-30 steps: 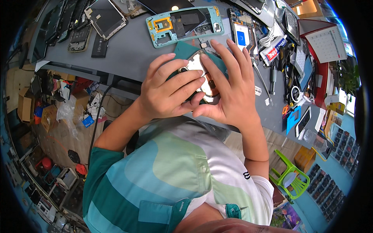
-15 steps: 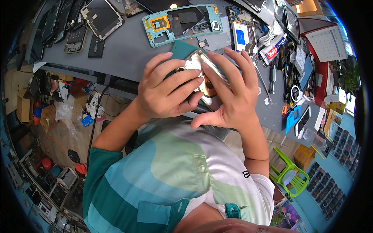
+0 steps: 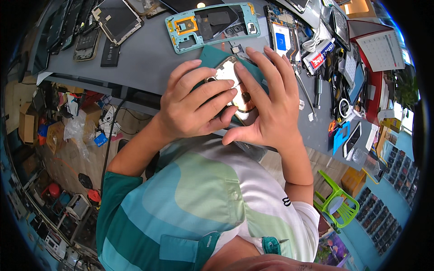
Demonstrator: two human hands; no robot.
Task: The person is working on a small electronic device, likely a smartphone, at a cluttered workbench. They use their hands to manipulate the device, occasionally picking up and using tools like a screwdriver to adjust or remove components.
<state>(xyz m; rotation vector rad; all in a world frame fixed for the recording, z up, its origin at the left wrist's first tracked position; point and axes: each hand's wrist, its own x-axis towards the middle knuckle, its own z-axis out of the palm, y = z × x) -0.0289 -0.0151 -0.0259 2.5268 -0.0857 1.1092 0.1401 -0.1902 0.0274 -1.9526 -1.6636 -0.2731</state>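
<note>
A phone part (image 3: 227, 68) with a shiny metal plate and a copper-coloured round coil lies tilted between my hands at the table's near edge. Under it shows a dark green flat sheet (image 3: 210, 55). My left hand (image 3: 183, 104) curves over the part's left side, its fingertips gripping it; the thumb tip is near the lower edge. My right hand (image 3: 273, 113) spreads over the right side. Its index fingertip touches the metal plate, the other fingers stand apart in the air, and the thumb points left. My fingers hide much of the part.
Beyond my hands lies a light-blue phone frame (image 3: 212, 27). An opened phone with its board showing (image 3: 282, 38) is to its right. Tools, a tube (image 3: 318, 56) and a desk calendar (image 3: 379, 52) crowd the right. Several phone parts (image 3: 116, 20) lie far left.
My right hand's fingers have lifted and shifted slightly away, with the index finger straighter, uncovering more of the plate and the green sheet. My left hand looks nearly unchanged.
</note>
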